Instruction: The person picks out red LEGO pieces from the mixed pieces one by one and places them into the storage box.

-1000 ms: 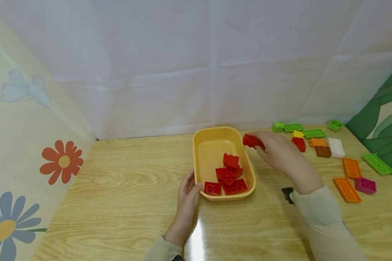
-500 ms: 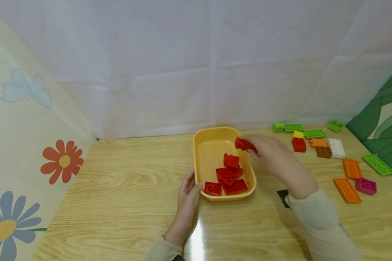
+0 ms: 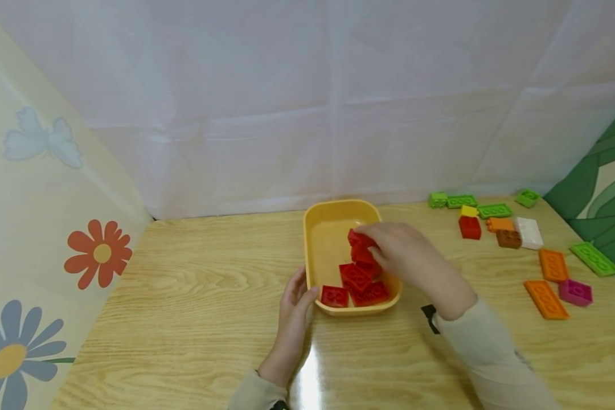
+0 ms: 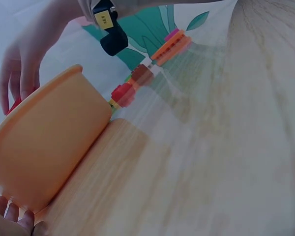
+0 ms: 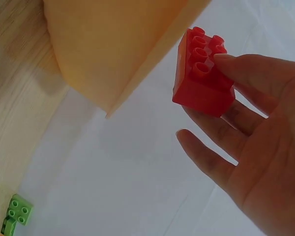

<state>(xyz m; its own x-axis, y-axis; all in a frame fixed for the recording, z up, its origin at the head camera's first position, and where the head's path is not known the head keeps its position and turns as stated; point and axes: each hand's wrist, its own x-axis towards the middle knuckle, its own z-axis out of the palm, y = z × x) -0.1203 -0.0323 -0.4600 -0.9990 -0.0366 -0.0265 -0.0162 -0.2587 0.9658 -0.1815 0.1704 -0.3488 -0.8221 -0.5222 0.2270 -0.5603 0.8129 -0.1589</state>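
My right hand (image 3: 402, 253) reaches over the yellow plastic tub (image 3: 312, 239) and pinches a red toy building brick (image 5: 204, 83) between thumb and fingers. In the right wrist view its studs show, and the brick is above the tub's rim. Several red bricks (image 3: 355, 277) lie inside the tub, toward its near right; in the head view the held brick overlaps the pile. At the tub's near left corner, my left hand (image 3: 293, 307) holds the side, thumb at the rim and fingers (image 4: 12, 211) against the outer wall.
On the right of the wooden table (image 3: 200, 319) lie a red brick (image 3: 470, 228), a yellow brick (image 3: 468, 211), a white brick (image 3: 529, 233), a brown brick (image 3: 508, 239), a magenta brick (image 3: 575, 292), and several green and orange pieces. A white cloth (image 3: 236, 114) hangs behind.
My right hand has carried the red brick leftward and down, from beyond the tub's right rim to over the red bricks inside. My left hand stays on the tub.
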